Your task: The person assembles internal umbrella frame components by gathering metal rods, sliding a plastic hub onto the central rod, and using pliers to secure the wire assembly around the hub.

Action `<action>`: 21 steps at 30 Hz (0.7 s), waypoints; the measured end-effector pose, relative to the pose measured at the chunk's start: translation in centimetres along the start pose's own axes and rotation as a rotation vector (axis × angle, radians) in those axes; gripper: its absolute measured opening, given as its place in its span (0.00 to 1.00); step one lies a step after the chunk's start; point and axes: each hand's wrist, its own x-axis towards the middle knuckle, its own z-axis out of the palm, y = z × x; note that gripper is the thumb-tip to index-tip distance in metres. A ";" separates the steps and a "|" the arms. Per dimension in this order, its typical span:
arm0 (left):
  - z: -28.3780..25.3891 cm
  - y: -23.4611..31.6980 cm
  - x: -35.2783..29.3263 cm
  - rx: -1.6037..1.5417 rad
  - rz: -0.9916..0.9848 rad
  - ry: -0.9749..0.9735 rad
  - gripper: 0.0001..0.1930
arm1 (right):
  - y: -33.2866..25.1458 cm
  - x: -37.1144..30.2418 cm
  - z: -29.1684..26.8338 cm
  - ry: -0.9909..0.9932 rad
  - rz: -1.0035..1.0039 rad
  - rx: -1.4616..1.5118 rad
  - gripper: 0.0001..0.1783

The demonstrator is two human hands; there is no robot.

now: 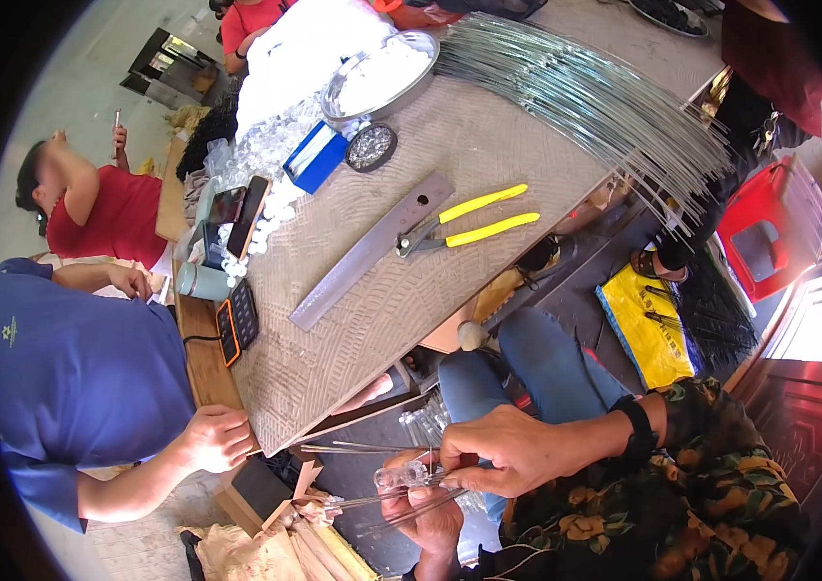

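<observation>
Low in the view, below the table's near edge, my left hand (428, 518) is closed around several thin metal wires (362, 502) that stick out to the left. A small clear plastic piece (401, 475) rests at its fingertips. My right hand (503, 450), with a black band at the wrist, comes in from the right and meets the left one. Its thumb and forefinger pinch together beside the clear piece, around the wires' near ends; exactly what they grip is partly hidden by the fingers.
On the table (333, 363) lie yellow-handled pliers (469, 218), a flat metal strip (362, 257), a blue box (316, 157), a metal bowl (382, 77) and a large wire bundle (575, 87). A person in blue (91, 378) sits left, one hand at the table corner. A red stool (774, 228) stands right.
</observation>
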 end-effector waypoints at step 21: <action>0.6 -0.5 -0.4 0.135 0.069 0.255 0.20 | 0.7 0.5 1.6 0.040 0.004 -0.045 0.11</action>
